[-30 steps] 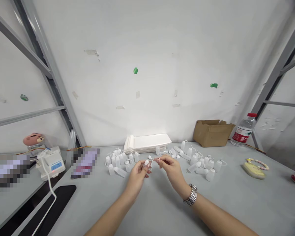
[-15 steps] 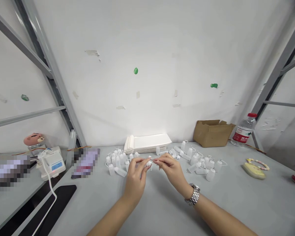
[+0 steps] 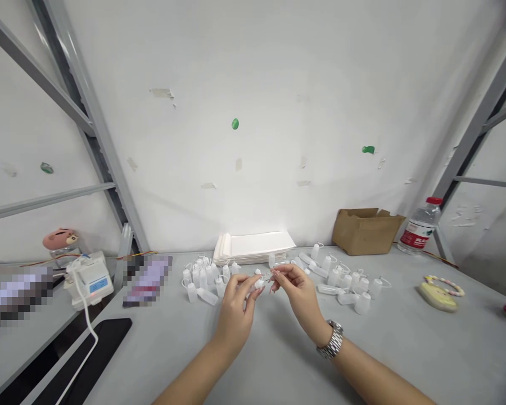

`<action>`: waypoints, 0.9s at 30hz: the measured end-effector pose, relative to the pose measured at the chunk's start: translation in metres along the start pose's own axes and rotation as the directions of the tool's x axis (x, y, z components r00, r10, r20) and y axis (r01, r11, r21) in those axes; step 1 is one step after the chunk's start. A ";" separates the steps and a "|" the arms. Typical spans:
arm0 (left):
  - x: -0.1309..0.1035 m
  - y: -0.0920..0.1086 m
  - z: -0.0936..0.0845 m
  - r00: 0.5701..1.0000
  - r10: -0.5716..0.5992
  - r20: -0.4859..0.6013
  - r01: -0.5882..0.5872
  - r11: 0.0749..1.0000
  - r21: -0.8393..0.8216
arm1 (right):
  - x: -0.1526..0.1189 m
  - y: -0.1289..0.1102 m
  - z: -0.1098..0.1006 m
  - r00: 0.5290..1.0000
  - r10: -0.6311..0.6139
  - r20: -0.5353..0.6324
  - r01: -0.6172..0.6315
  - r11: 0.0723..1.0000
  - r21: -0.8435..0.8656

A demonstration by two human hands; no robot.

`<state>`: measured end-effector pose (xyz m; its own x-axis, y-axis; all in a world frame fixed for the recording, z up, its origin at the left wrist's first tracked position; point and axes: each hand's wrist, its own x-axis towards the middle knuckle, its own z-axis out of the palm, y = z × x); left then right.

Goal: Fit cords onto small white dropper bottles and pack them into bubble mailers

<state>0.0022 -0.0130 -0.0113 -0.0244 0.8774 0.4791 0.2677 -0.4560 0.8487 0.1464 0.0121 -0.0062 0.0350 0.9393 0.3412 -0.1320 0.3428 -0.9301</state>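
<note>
My left hand (image 3: 236, 304) is closed on a small white plastic squeeze bottle (image 3: 259, 282), gripped between thumb and fingertips, with its capped end upward. Just to the right, my right hand (image 3: 295, 289) pinches thumb and fingers together close to the bottle's top; a thin loop seems to run between them, but what the fingertips hold is too small to tell. Similar bottles with looped caps stand and lie in a left group (image 3: 202, 275) and a right group (image 3: 354, 281).
Behind the hands lies a stack of white sheets (image 3: 257, 245). A cardboard box (image 3: 366, 232) and a red-capped water bottle (image 3: 419, 226) stand back right. A yellow pouch with a beaded loop (image 3: 437, 297) lies right. A phone (image 3: 149, 280), white power box (image 3: 90, 281) and black pad (image 3: 105, 343) are left.
My right hand's fingertips have drawn slightly right, away from the bottle's top, and a gap has opened between the hands. The left hand keeps its grip on the bottle.
</note>
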 end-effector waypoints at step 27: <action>-0.001 0.005 0.005 0.966 -0.139 0.220 0.158 0.985 -0.070 | 0.002 -0.001 0.000 0.976 0.137 0.167 -0.152 0.985 0.080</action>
<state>0.0082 -0.0154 -0.0079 0.1514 0.9433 0.2955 0.1921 -0.3214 0.9273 0.1471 0.0135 -0.0043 -0.1494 0.9621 0.2280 -0.2150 0.1935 -0.9573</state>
